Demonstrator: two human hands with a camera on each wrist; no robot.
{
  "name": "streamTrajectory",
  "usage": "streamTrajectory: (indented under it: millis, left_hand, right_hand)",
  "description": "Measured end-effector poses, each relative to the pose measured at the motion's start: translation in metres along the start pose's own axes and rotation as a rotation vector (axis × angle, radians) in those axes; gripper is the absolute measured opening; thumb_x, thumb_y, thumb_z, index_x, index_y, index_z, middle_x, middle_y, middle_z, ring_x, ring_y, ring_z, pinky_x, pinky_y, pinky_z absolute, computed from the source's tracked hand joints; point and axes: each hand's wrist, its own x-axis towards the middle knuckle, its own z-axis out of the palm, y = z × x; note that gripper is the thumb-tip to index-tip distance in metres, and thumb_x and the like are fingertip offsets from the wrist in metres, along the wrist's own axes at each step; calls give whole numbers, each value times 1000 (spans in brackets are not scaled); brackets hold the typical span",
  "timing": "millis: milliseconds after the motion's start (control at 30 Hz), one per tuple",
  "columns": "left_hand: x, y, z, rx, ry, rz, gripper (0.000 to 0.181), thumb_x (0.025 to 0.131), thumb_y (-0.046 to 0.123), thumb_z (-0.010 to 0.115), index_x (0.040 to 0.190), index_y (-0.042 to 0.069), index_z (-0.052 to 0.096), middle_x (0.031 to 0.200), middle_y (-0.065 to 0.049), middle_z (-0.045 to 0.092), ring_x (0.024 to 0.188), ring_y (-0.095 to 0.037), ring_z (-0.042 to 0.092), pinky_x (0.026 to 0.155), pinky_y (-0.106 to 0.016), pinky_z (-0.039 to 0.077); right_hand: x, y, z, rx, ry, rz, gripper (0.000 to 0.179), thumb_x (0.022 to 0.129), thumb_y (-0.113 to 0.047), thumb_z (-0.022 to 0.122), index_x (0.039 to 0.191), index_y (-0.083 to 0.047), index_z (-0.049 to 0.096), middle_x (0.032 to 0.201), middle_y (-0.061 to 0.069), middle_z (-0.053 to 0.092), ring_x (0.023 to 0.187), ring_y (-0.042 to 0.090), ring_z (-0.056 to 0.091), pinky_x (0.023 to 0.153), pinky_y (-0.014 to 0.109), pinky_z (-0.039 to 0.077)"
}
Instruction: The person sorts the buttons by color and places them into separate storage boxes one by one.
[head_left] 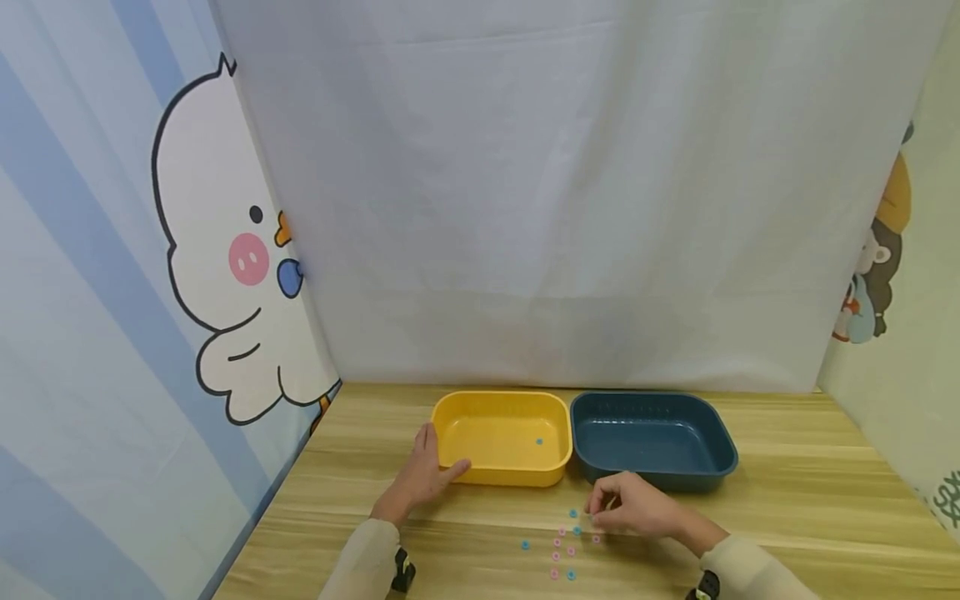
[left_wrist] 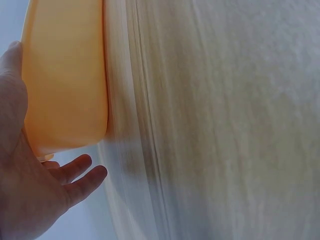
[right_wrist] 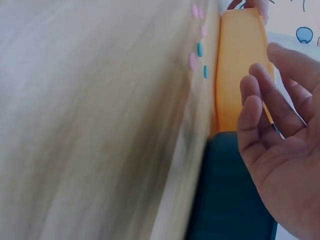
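My left hand (head_left: pixel 420 475) rests at the near left corner of a yellow plastic basin (head_left: pixel 495 478), thumb on the front rim and straight fingers along the outer side. In the left wrist view, two fingers (left_wrist: pixel 85 185) stick out past the basin's corner. One small blue bead (head_left: pixel 539 442) lies inside the basin. Over the table, in front of the dark blue basin (head_left: pixel 652 481), hovers my right hand (head_left: pixel 633 504), fingers loosely bent. The right wrist view shows no bead between its thumb and fingers. A pink bead (head_left: pixel 596 539) lies just below that hand.
Several pink and blue beads, among them a blue bead (head_left: pixel 525 545) off to the left, are scattered on the wooden table (head_left: pixel 315 517) in front of the basins. The two basins stand side by side before a pale curtain (head_left: pixel 525 208). Printed cloth hangs at both sides.
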Motion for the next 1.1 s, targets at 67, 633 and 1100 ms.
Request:
streamTrajectory:
  millis: [67,633,1100]
  left_hand:
    - [0,-1,1,-2,2,1,104,88,55,57,146,-12,4,151,-32,5,135,-45,23,107,-51,23]
    - [0,-1,1,-12,-4,-4,105,88,56,57,146,-11,2,151,-31,3,135,-44,22,107,-52,24]
    - [0,-1,1,-3,-13,-12,103,89,53,57,147,-10,0,152,-31,2,136,-43,21,108,-51,23]
  right_hand:
    - [2,-3,-1,10,17,22,5,86,-12,69,84,-9,66,89,2,68,77,8,59,68,26,50]
    - [19,-15,-14,88,158,65,10,88,-13,67,91,-4,64,81,10,64,64,22,56,56,30,48]
    - [32,-19,-19,114,198,65,20,91,-15,64,98,3,61,87,19,63,76,43,58,65,45,52]
